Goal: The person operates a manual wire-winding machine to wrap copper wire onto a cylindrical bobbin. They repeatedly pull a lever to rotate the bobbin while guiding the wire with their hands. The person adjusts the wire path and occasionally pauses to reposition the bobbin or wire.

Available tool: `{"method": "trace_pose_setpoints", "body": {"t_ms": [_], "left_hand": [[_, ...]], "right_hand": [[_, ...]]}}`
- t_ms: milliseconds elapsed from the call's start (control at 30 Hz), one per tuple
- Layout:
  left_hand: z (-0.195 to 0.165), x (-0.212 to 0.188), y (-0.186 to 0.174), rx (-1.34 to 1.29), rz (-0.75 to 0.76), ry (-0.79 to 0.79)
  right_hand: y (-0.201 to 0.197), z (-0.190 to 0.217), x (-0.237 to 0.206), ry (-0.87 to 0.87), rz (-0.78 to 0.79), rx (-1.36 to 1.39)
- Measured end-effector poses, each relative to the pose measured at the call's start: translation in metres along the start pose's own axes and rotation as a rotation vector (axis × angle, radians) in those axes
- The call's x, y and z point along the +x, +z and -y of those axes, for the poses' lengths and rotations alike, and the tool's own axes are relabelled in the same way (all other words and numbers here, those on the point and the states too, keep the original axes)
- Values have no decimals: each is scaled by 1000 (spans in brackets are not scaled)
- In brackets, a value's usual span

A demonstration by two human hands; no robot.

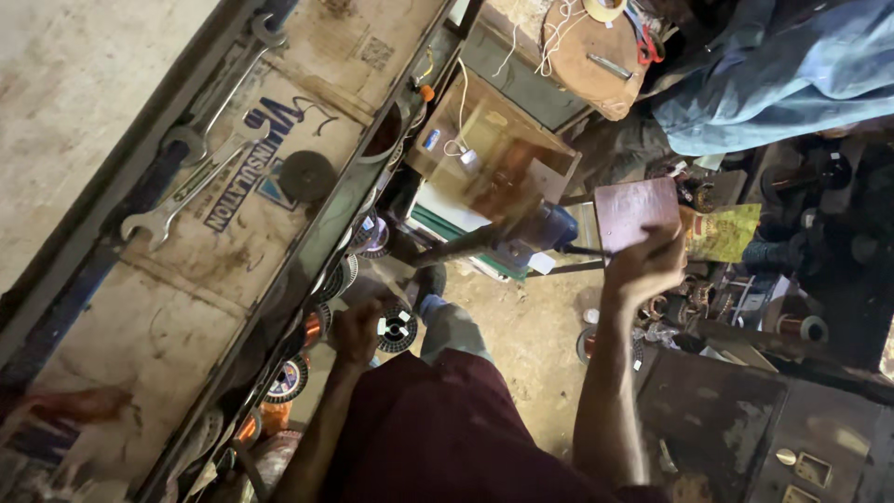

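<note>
My right hand (644, 265) sits right of centre in the frame, fingers curled shut around a thin dark rod (582, 250) that runs left into a blurred blue-grey machine body (545, 226); I think it is a crank or handle, though the smear there keeps me from being sure. Just above my knuckles stands a flat reddish-brown board (635, 210), smooth and squarish.

My left hand (357, 331) is lower, left of centre, closed in a loose fist against the spools (398, 328) tucked under the bench edge. Whether it pinches wire or only rests there, I cannot tell. The spools are round, black-flanged plastic, some wound with shiny copper wire (312, 326).

What could go wrong, by my judgement: fine wire could snap or kink if my two hands pull unevenly, and my fingers are close to a part that seems to be moving, so a slip could catch them. The cluttered floor could snag a loose strand too.

Farther out, the bench top (158, 307) at the left is covered in worn, stained cardboard, with two dull steel spanners (200, 172) and a dark round disc (307, 175) lying on it. A wooden box (489, 154) sits in the upper middle, and another person's blue cloth (792, 74) fills the upper right.
</note>
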State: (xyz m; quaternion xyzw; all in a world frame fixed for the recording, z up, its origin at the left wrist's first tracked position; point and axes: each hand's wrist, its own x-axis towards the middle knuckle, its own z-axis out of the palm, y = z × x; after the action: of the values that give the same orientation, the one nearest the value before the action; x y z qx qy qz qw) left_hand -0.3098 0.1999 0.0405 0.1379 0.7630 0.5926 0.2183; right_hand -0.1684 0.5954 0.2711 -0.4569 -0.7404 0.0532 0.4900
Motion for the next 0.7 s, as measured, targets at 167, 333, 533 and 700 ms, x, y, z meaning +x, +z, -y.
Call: {"method": "trace_pose_setpoints", "body": {"t_ms": [167, 333, 533, 700], "left_hand": [[23, 2, 2, -63, 22, 17], [22, 1, 0, -69, 42, -24], [16, -1, 0, 24, 42, -55], [10, 2, 2, -110, 107, -100]], "right_hand": [[83, -68, 38, -5, 168, -89], [128, -82, -9, 1, 516, -477], [40, -51, -114, 154, 571, -59], [-42, 6, -101, 328, 504, 68]]}}
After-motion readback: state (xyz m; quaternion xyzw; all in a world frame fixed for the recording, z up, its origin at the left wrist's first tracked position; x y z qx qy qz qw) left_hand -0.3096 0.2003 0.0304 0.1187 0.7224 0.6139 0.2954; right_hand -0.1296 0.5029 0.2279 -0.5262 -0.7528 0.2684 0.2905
